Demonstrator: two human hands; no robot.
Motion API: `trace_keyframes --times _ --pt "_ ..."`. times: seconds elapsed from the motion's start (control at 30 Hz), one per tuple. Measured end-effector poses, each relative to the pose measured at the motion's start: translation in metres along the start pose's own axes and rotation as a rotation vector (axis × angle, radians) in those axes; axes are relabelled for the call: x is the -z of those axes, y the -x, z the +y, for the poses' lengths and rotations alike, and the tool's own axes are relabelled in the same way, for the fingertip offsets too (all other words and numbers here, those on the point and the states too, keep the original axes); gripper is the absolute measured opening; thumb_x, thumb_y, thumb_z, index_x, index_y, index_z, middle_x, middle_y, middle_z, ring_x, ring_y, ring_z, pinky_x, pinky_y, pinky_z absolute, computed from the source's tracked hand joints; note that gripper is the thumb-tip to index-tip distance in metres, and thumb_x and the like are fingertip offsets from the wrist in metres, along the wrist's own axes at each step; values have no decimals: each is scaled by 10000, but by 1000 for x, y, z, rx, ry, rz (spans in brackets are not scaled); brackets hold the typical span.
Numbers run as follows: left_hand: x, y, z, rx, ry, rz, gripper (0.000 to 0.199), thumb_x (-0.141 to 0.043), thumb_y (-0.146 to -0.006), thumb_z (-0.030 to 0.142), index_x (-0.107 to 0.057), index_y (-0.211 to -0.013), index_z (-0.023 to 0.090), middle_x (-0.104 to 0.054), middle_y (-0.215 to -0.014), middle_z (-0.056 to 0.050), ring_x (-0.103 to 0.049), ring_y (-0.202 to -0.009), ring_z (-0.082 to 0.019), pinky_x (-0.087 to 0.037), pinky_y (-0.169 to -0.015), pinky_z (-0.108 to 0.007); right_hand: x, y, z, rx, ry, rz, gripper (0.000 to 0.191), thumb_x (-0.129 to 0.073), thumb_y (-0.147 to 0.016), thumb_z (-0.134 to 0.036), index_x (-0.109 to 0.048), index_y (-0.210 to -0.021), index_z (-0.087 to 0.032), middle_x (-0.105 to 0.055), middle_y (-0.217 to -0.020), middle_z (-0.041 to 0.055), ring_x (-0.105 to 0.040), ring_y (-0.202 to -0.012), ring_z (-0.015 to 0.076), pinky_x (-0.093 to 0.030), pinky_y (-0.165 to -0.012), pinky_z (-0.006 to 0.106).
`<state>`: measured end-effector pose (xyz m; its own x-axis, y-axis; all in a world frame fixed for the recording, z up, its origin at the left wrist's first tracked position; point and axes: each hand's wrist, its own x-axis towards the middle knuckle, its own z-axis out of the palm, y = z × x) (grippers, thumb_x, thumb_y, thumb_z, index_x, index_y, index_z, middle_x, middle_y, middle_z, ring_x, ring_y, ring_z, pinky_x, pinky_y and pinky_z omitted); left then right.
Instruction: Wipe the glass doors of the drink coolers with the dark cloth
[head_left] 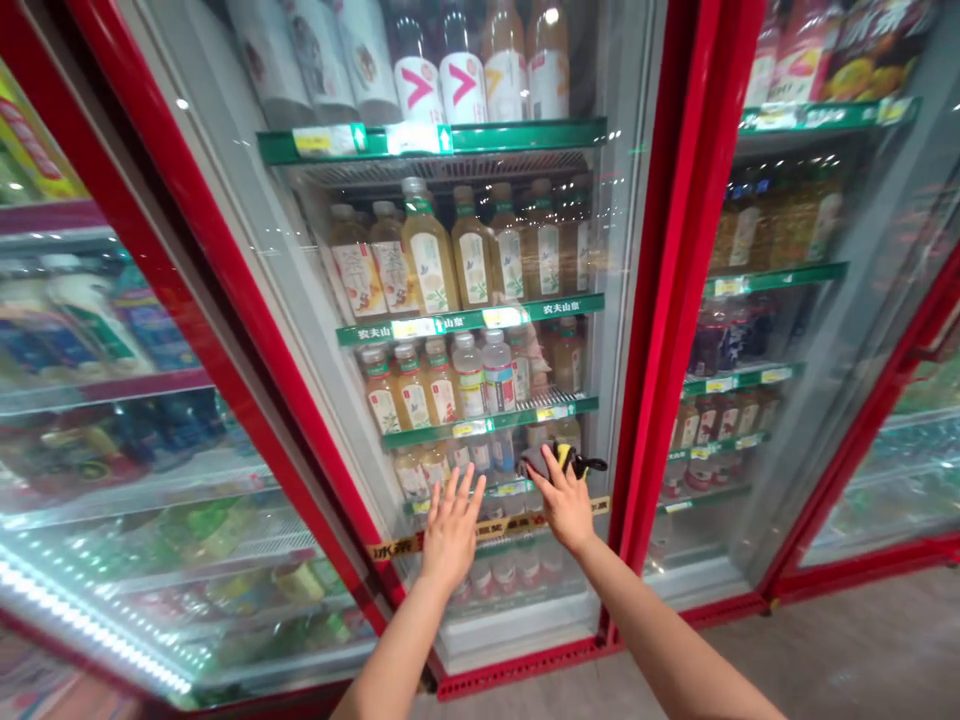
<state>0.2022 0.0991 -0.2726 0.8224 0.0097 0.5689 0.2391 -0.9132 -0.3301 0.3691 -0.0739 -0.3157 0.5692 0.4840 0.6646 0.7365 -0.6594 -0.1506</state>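
My right hand (pixel 568 508) holds a bunched cloth (pixel 535 461), dark grey with a yellow and black edge, at the glass door (pixel 480 610) of a red-framed drinks fridge. A black loop sticks out of the cloth to the right. To the left, my left hand (pixel 451 528) is open, its fingers spread and pointing up, with nothing in it. It is at the same door, over a strip with printed characters (pixel 506 527); whether the palm touches the glass I cannot tell. A faint reflection of a hand shows in the pane above the cloth.
Behind the glass, several bottles (pixel 429 255) stand on shelves with green label edges (pixel 469 320). A red upright frame (pixel 667 300) divides this door from the fridge section on the right. Another red-framed fridge door (pixel 225 330) is on the left. Grey floor (pixel 847 650) shows at the lower right.
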Motion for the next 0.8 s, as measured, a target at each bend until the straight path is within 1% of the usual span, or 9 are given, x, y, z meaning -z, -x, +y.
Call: trace_keyframes --times 0.1,0.17,0.23,0.33,0.43,0.53,0.63,0.73,0.8 --pt "0 11 -16 20 -6 1 803 -562 -851 131 -321 -1603 279 -268 -1695 -35 -246 -1570 -274 -260 -1271 -512 -5 0 0 -143 -21 72 812 -482 -867 -38 -364 -1574 -418 -226 -1710 80 -557 -1318 387 -562 -869 449" --pt "1 17 -25 31 -9 5 797 -559 -851 128 -331 -1599 286 -266 -1695 -32 -237 -1573 -272 -259 -1270 -512 -9 -12 -17 -248 -54 179 825 -489 -888 -75 -251 -1619 -377 -164 -1719 130 -512 -1362 417 -561 -877 481" --pt "1 20 -31 30 -11 4 797 -561 -854 136 -326 -1600 287 -270 -1693 -34 -239 -1572 -266 -256 -1272 -512 -14 -21 -41 -259 -63 215 854 -496 -889 -88 -187 -1628 -386 -137 -1725 127 -445 -1417 440 -555 -887 511" --pt "1 25 -38 17 -15 -8 794 -556 -861 144 -314 -1604 285 -272 -1691 -32 -260 -1566 -254 -258 -1271 -511 -18 -13 -63 -112 -32 90 880 -515 -856 -58 -256 -1596 -456 -197 -1720 48 -416 -1448 414 -540 -928 492" --pt "2 30 -50 -7 -16 -29 799 -541 -854 116 -319 -1601 294 -262 -1691 -14 -279 -1559 -242 -259 -1272 -505 -15 3 -60 -30 11 -51 879 -512 -829 -32 -344 -1557 -494 -258 -1703 1 -507 -1380 372 -543 -908 441" --pt "5 37 -66 -18 -14 -42 812 -541 -840 99 -329 -1596 306 -260 -1689 2 -260 -1566 -251 -234 -1277 -525 -10 -2 -63 -150 7 7 833 -490 -848 -43 -354 -1578 -420 -245 -1705 68 -569 -1305 372 -551 -866 422" --pt "7 43 -81 -19 -9 -40 794 -545 -853 114 -337 -1593 314 -261 -1688 9 -237 -1573 -250 -203 -1284 -537 -9 -16 -90 -259 -17 108 821 -493 -853 -52 -325 -1606 -335 -201 -1707 151 -567 -1300 395 -547 -883 447" --pt "6 50 -92 -26 0 -36 795 -542 -862 120 -319 -1598 319 -262 -1689 7 -221 -1578 -234 -189 -1289 -529 -12 -14 -114 -145 0 25 845 -516 -831 -29 -377 -1572 -408 -222 -1712 84 -529 -1349 396 -538 -918 455" --pt "4 55 -100 -30 6 -33 798 -543 -866 127 -305 -1603 323 -264 -1690 1 -213 -1580 -235 -186 -1289 -534 -14 -5 -118 -59 13 -48 854 -526 -817 -11 -425 -1535 -463 -255 -1706 27 -531 -1353 374 -534 -938 445"
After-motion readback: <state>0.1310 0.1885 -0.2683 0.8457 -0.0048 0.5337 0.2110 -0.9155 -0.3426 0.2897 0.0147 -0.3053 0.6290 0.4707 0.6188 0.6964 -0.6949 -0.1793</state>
